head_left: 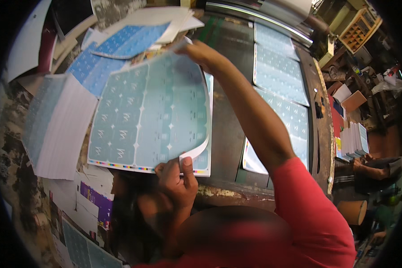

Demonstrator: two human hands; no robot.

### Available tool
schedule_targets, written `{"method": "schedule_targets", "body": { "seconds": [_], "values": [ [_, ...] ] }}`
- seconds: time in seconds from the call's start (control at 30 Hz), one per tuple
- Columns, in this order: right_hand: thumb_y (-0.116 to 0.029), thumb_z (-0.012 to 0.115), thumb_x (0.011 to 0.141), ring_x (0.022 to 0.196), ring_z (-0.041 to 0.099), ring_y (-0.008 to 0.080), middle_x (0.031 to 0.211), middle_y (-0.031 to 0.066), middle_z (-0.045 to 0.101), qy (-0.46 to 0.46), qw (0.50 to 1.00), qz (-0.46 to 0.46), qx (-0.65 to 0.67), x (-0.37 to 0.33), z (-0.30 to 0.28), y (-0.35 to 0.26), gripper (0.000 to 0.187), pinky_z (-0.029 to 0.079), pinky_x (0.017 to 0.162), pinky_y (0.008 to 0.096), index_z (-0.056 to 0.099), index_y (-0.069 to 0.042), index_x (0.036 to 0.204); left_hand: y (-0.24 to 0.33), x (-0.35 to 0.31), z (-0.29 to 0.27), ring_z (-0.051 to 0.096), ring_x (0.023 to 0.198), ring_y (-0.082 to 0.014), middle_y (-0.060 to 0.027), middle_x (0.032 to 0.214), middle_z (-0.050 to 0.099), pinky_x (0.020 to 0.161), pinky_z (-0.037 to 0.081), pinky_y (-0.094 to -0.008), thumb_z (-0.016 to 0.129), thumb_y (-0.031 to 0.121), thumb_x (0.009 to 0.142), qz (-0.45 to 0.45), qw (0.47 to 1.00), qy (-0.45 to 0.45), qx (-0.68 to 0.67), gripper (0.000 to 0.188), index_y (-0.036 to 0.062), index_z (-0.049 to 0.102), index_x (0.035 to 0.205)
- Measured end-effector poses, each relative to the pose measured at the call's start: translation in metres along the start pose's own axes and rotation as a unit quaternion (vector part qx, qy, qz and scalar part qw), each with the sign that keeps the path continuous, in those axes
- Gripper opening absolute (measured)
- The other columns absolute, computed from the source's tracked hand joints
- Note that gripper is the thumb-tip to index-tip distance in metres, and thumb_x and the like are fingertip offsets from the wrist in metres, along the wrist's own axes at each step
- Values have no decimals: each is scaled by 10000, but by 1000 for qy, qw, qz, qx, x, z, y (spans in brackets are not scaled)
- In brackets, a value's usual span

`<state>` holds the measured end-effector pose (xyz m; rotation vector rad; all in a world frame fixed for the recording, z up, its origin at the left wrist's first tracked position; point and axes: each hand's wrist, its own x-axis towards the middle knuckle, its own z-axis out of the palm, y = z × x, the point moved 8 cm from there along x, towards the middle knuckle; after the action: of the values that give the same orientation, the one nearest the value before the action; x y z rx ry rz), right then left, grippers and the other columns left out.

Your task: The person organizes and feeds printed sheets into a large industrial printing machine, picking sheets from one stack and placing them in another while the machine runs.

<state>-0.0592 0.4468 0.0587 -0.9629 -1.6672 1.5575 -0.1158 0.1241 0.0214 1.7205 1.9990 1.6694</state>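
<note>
Uneven light leaves the pale printed sheet (152, 107) bright and the area just below it in deep shadow; glare streaks the metal bar (272, 23), a dark blur smears the lower middle, and fisheye distortion bends edges toward a black rim

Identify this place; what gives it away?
Likely a print workshop: a teal printed sheet with a colour-bar strip, similar sheets on a dark bed, and a thick paper stack at left.
</note>
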Motion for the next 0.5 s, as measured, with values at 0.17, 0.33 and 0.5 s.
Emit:
{"method": "schedule_targets", "body": {
  "seconds": [0.17,0.33,0.5],
  "values": [
    [-321,605,817,1340,442,432,1452,295,439,256,732,-156,-612,-26,64,29,695,354,1134,423,473,123,1336,14,5,10,494,629,-373,-170,654,542,663,383,-418,592,147,965,28,998,-39,28,293,-20,551,728],
    [-512,536,922,1365,412,425,1440,328,431,131,958,-79,-242,-53,-9,13,806,311,1152,416,384,121,1399,20,-2,-6,504,650,-390,-186,685,563,665,392,-442,626,168,954,14,1000,-19,21,306,-31,565,730],
    [-564,338,1020,1506,115,383,1622,211,161,136,940,9,-314,-195,-79,131,766,125,1222,449,227,-20,1548,34,-29,-3,645,1165,-207,-60,1147,722,1004,363,-396,728,152,863,126,977,-153,84,263,76,715,1114]
  ]
}}
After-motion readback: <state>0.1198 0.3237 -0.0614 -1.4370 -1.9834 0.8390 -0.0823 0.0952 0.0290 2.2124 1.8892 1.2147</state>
